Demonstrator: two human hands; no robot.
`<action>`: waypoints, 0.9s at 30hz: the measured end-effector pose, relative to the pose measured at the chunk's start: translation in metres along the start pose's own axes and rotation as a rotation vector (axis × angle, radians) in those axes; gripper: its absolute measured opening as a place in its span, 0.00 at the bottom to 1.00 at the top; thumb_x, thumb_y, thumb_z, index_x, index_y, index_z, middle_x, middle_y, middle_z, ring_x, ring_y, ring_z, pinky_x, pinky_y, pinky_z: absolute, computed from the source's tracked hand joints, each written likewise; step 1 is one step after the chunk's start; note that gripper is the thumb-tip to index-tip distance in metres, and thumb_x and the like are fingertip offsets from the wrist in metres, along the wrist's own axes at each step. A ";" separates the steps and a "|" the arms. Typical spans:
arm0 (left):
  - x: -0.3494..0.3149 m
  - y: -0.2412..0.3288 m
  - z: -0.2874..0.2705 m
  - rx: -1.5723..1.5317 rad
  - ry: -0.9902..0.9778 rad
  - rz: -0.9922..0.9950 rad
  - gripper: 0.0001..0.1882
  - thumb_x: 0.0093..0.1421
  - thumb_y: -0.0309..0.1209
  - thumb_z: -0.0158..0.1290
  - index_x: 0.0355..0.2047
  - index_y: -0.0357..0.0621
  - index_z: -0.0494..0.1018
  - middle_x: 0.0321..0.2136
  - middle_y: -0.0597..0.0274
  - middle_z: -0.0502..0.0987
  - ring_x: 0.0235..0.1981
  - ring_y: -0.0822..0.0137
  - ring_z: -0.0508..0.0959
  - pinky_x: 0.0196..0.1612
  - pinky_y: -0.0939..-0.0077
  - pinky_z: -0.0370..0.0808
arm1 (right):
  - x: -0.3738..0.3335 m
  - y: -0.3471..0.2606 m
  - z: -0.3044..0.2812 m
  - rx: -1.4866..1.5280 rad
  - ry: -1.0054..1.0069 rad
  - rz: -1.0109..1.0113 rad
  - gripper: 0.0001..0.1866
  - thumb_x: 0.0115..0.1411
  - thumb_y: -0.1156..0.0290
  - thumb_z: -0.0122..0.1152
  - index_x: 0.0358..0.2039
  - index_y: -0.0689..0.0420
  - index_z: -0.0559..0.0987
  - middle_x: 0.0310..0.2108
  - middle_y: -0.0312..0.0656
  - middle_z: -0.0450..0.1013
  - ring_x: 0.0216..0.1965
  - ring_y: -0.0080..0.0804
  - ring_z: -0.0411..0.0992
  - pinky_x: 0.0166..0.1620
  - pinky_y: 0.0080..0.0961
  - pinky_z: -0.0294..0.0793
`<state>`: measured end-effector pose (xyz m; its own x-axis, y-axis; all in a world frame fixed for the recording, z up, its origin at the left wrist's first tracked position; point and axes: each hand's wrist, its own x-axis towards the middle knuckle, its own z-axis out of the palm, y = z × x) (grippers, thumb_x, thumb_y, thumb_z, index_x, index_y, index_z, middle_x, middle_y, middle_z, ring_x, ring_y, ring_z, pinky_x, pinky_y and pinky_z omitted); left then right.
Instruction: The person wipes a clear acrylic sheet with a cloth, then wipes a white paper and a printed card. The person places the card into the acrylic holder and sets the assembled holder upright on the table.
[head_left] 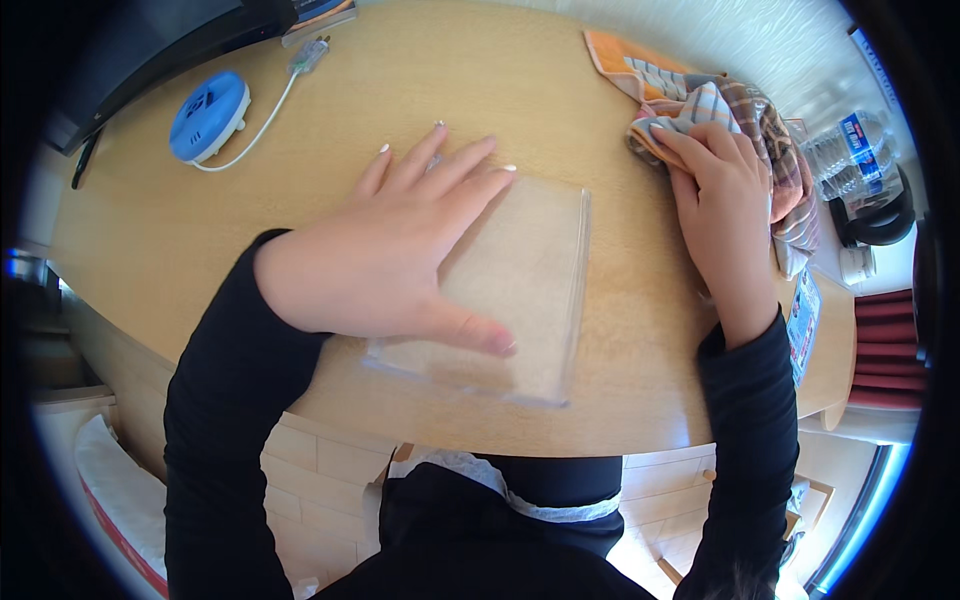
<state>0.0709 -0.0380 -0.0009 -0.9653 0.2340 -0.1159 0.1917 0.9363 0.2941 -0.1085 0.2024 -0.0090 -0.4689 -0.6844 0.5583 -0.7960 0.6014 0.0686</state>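
A flat, clear plastic case or lid (pixel 535 280) lies on the light wooden table in front of me. My left hand (pixel 400 230) is spread over its left side, fingers apart and palm down, and covers part of it. Whether the palm presses on the plastic I cannot tell. Off to the right, my right hand (pixel 715 185) pinches a striped grey and orange cloth (pixel 705 105) between thumb and fingers. That cloth belongs to a crumpled heap.
Beside the heap are a brown plaid cloth (pixel 765 125), a plastic water bottle (pixel 850 150) and a leaflet (pixel 803 325). A blue round power socket (pixel 208 115) with a white cord (pixel 262 128) stands at the far left, near a black screen (pixel 170 45). The wooden table (pixel 480 70) has a curved front edge.
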 end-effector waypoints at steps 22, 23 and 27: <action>0.010 0.000 0.020 -0.212 0.252 0.054 0.25 0.63 0.23 0.41 0.61 0.39 0.69 0.65 0.53 0.66 0.67 0.46 0.60 0.70 0.52 0.50 | -0.004 -0.035 -0.061 0.787 -0.861 -0.422 0.33 0.48 0.89 0.50 0.55 0.53 0.80 0.62 0.44 0.70 0.68 0.43 0.63 0.71 0.48 0.46; 0.010 0.000 0.021 -0.254 0.261 0.078 0.25 0.63 0.23 0.41 0.61 0.39 0.69 0.64 0.53 0.66 0.66 0.46 0.61 0.69 0.54 0.52 | -0.005 -0.040 -0.054 0.720 -0.782 -0.333 0.32 0.49 0.89 0.50 0.55 0.54 0.80 0.62 0.44 0.70 0.67 0.44 0.63 0.71 0.48 0.48; 0.014 0.001 0.027 -0.360 0.330 0.128 0.25 0.62 0.20 0.42 0.61 0.38 0.69 0.63 0.52 0.68 0.64 0.47 0.63 0.68 0.58 0.57 | -0.010 -0.046 -0.021 0.425 -0.505 -0.218 0.31 0.53 0.88 0.48 0.59 0.56 0.75 0.61 0.46 0.71 0.66 0.46 0.64 0.68 0.46 0.56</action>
<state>0.0625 -0.0267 -0.0279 -0.9539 0.1913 0.2311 0.2947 0.7421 0.6021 -0.0587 0.1903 -0.0007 -0.3203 -0.9411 0.1085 -0.9247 0.2856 -0.2519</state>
